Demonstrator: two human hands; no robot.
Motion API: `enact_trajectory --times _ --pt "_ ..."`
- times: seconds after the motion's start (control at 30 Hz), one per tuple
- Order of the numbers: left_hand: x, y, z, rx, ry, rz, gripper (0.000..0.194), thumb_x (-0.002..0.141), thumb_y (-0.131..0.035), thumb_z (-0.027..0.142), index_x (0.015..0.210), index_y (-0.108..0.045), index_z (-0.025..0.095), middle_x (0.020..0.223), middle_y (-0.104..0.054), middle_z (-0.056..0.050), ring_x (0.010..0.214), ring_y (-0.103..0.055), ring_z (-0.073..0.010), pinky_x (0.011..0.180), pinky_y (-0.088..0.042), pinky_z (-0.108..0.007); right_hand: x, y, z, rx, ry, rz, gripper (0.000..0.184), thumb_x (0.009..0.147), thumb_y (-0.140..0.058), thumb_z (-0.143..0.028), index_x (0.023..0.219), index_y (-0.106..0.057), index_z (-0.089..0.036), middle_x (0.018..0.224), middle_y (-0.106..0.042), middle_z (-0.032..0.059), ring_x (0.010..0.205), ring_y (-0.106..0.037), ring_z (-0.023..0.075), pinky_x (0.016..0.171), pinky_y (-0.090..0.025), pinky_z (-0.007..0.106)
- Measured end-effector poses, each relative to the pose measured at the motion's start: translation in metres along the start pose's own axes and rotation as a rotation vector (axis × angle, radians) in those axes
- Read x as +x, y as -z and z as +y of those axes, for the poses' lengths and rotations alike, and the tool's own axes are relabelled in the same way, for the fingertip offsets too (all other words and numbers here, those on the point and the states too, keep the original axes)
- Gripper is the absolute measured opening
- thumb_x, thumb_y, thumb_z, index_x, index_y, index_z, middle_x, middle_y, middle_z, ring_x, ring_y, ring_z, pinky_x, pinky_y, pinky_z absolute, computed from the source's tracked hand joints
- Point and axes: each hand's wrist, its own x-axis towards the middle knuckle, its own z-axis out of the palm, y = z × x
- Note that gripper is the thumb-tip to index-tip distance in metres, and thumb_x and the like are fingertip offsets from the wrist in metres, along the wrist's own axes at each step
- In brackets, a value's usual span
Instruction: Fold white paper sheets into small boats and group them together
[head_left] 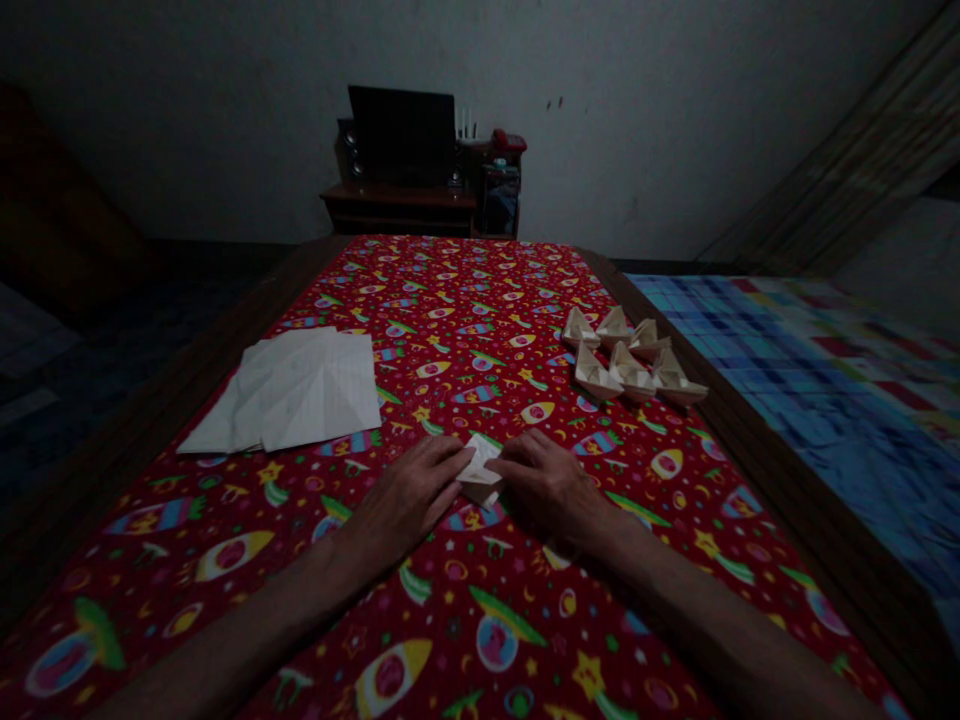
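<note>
Between my two hands is a small folded piece of white paper (480, 472), lying low over the red patterned cloth (465, 560). My left hand (420, 485) grips its left edge, fingers bent together. On the opposite edge, my right hand (551, 485) pinches the paper with its thumb and fingers. Part of the paper is covered by the fingertips. Ahead on the right stand several folded paper boats (634, 370) in two rows. Off to the left lies a fanned stack of white paper sheets (307, 390) with crease lines.
Beyond the table's far end, a dark monitor (403, 135) and speakers stand on a wooden desk (397, 205). A red telephone (510, 141) sits beside them. To the right is a bed with a checked blue sheet (810, 390). The room is dim.
</note>
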Motion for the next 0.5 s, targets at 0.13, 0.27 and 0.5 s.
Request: enact_trajectory --times 0.13,0.27,0.5 --pt "0.001 0.000 0.005 0.223 0.031 -0.088 0.043 0.091 -0.041 0.019 0.133 -0.039 0.017 0.129 -0.048 -0.008 0.112 -0.043 -0.0249 0.094 -0.040 -0.042 -0.001 0.001 0.003 0.028 0.045 -0.044 0.019 0.089 -0.048 -0.015 0.101 -0.063 -0.017 0.089 -0.061 0.0080 0.078 -0.049 0.0157 0.065 -0.042 0.027" --pt "0.006 0.003 0.006 0.317 0.037 -0.146 0.048 0.089 -0.040 0.022 0.137 -0.034 0.017 0.134 -0.044 -0.008 0.111 -0.042 -0.0261 0.097 -0.037 -0.046 -0.001 0.001 0.004 0.040 0.049 -0.062 0.019 0.089 -0.048 -0.017 0.101 -0.063 -0.018 0.089 -0.060 0.0083 0.079 -0.050 0.0161 0.066 -0.043 0.028" --pt "0.009 0.009 0.004 0.300 0.017 -0.156 0.048 0.088 -0.044 0.024 0.135 -0.038 0.015 0.132 -0.046 -0.010 0.115 -0.041 -0.0275 0.099 -0.036 -0.046 -0.003 0.000 0.004 0.139 -0.033 -0.034 0.019 0.089 -0.049 -0.019 0.098 -0.065 -0.018 0.085 -0.060 0.0070 0.076 -0.052 0.0152 0.063 -0.044 0.026"
